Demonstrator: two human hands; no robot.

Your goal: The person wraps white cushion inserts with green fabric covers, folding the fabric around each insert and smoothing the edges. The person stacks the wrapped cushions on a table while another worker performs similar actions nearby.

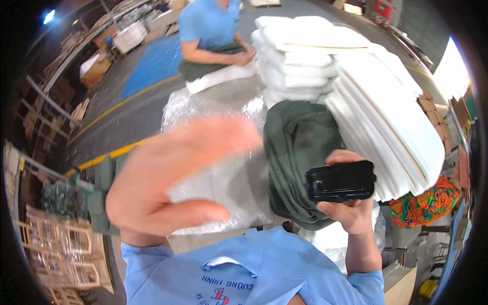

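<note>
My left hand (170, 170) is raised close to the camera, slightly blurred, with its fingers stretched out and the thumb apart; it holds nothing. In my right hand (353, 216) is a small black box-shaped device (340, 181), gripped between the thumb below and the fingers above. Behind that device lies a bunched dark green cloth (292, 132), partly hidden by it. White folded padded pieces (378, 117) are piled to the right of the cloth and beyond it. Clear plastic sheeting (223, 198) covers the work surface under my left hand.
Across the table a person in a blue shirt (208, 25) handles dark green cloth over a white piece. A blue mat (152, 66) lies on the floor. Wooden frames (71, 249) and green bundles (103, 193) stand at left. A bright orange patterned cloth (424, 203) sits at right.
</note>
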